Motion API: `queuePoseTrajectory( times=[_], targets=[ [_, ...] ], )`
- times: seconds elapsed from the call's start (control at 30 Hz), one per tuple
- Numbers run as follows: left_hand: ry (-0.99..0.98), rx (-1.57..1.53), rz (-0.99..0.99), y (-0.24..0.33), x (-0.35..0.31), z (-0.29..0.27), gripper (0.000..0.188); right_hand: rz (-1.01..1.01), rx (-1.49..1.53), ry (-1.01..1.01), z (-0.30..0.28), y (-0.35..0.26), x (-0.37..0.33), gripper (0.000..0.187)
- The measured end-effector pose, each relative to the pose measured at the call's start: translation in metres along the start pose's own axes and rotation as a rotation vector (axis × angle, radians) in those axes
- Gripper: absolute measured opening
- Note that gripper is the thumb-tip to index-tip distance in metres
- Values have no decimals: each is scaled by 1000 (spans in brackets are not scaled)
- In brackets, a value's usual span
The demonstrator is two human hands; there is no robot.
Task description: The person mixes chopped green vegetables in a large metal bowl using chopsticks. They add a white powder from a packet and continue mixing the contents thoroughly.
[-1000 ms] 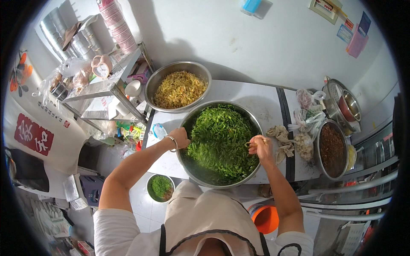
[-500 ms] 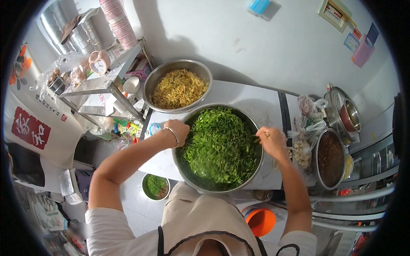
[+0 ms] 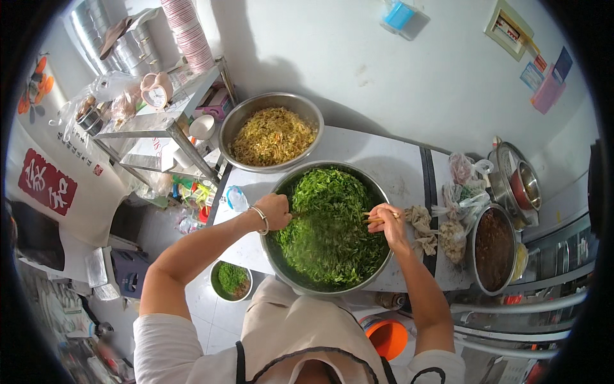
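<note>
Right hand point(image 3: 389, 225): pinches chopsticks point(image 3: 371, 221), now shifted inward from rim of steel bowl point(image 3: 327, 292); tips apparently engage greens point(image 3: 329, 230) leftward. Left hand point(image 3: 274, 211): curled opposite, grip contents unclear.

From here, bright light seems to come from the left; soft shadows lean rightward on the white wall point(image 3: 307, 51) behind the far steel basin point(image 3: 283, 102); metal canisters point(image 3: 94, 29) glint; the chopped greens point(image 3: 331, 224) smear mid-heap; pale rails point(image 3: 531, 306) bow toward the black rim; the lower left is dim, blurry.

Two hands point(image 3: 275, 212) point(image 3: 386, 225), three large food-filled bowls point(image 3: 307, 110) point(image 3: 274, 251) point(image 3: 476, 249) (plus one small bowl point(image 3: 249, 289)), one orange bucket point(image 3: 387, 339), one clock point(image 3: 155, 95).
</note>
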State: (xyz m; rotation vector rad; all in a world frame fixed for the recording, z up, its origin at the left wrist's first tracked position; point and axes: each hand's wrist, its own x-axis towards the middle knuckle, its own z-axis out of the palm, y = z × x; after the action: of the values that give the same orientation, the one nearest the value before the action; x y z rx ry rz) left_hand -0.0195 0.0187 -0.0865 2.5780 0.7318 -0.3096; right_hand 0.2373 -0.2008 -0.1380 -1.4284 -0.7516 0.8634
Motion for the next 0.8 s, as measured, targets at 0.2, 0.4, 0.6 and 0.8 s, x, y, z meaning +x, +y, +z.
queuePoseTrajectory(
  times=[0.2, 0.4, 0.6, 0.8],
  targets=[
    [7, 184, -4, 18, -22, -35, 28, -19, -339, -126, 4, -81, -16, 27],
    [-102, 340, -183, 14, 9, -10, 24, 30, -570, 46, -36, -2, 29, 28],
    [51, -30, -116, -28, 43, 58, 25, 147, 64, 71, -6, 49, 41, 34],
    [64, 25, 47, 2, 2, -3, 28, -15, -40, -173, -2, -19, 18, 31]
  ],
)
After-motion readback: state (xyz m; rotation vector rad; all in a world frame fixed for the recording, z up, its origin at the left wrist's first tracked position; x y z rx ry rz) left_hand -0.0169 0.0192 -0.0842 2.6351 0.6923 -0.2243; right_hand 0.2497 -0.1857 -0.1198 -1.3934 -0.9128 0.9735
